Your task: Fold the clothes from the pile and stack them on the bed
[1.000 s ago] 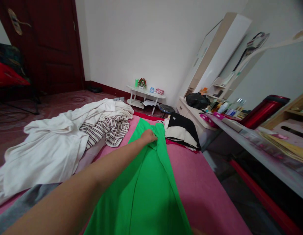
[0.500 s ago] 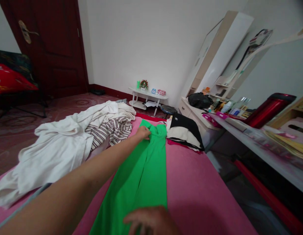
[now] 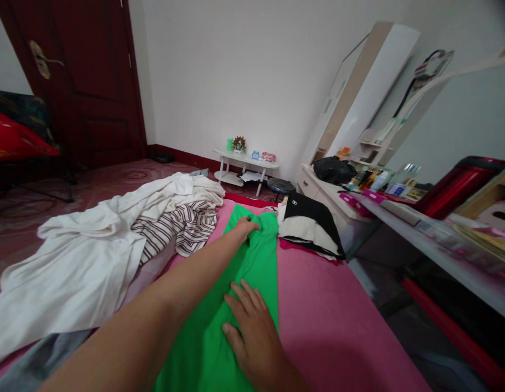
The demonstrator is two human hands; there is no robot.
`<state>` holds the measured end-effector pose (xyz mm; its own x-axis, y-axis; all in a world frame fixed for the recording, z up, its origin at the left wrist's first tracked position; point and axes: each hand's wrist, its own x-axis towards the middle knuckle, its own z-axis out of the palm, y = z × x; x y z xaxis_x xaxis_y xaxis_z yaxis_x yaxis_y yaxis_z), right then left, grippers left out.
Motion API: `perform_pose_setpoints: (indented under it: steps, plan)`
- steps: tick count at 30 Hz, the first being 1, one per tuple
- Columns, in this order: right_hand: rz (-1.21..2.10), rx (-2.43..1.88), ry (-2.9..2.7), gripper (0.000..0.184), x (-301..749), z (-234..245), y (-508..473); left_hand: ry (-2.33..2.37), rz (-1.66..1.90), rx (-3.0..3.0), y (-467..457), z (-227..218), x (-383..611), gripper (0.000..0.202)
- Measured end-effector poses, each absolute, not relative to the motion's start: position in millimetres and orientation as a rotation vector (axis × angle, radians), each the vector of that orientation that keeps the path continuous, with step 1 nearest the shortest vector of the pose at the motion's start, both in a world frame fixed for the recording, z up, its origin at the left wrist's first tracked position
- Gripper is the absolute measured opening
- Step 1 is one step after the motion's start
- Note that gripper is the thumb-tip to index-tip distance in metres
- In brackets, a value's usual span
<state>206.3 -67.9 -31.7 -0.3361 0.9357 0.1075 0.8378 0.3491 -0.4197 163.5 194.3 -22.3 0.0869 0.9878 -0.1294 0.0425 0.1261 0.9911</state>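
A bright green garment (image 3: 252, 267) lies lengthwise on a pink bedspread (image 3: 329, 305). My left hand (image 3: 247, 226) reaches to its far end and pinches the cloth there, fingers closed on it. Nearer to me, my right hand (image 3: 252, 326) rests flat on the green garment with fingers stretched out, holding nothing.
A heap of white cloth (image 3: 84, 250) and a striped garment (image 3: 178, 223) lie left of the green one. A folded black-and-white garment (image 3: 309, 223) sits at the bed's far right corner. A cluttered white dresser (image 3: 399, 212) runs along the right. A small white table (image 3: 246, 163) stands by the wall.
My right hand came up from the bottom edge and moved forward to lie flat on the green garment. My left hand stays gripping the far end.
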Motion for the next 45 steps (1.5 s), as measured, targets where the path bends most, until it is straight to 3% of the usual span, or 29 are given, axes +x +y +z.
perform_pose_setpoints:
  steps: [5,12,15,20,26,31,36,41,45]
  plan:
    - [0.453,-1.538,-2.254,0.044,208.6,-32.6,-66.3,1.378,1.221,1.650,178.1,-22.6,140.4,0.046]
    - [0.468,-1.535,-2.214,0.043,207.9,-36.0,-64.7,1.760,1.097,1.850,194.9,-41.5,107.5,0.049]
    - [0.481,-1.530,-2.210,0.043,208.8,-36.2,-64.4,1.828,1.003,1.878,212.6,-38.1,110.1,0.060]
    - [0.491,-1.524,-2.198,0.042,209.9,-35.2,-62.9,1.653,0.945,2.209,211.5,-29.4,117.2,0.063]
    - [0.489,-1.435,-2.106,0.047,215.2,-44.1,-62.1,1.318,0.887,2.536,180.5,-31.3,103.7,0.039]
    - [0.528,-1.293,-1.814,0.028,221.6,-45.2,-58.7,0.955,0.802,2.673,136.7,-30.2,62.7,0.038]
    - [0.577,-1.298,-1.542,0.022,221.6,-45.2,-52.9,0.898,0.626,2.542,81.2,-27.0,37.5,0.022]
    - [0.546,-1.338,-1.466,0.021,222.2,-46.7,-54.6,1.042,0.653,2.323,40.0,-35.2,56.3,0.052]
    - [0.534,-1.316,-1.504,0.021,233.5,-43.0,-43.8,1.149,0.760,2.283,21.6,-39.8,69.8,0.053]
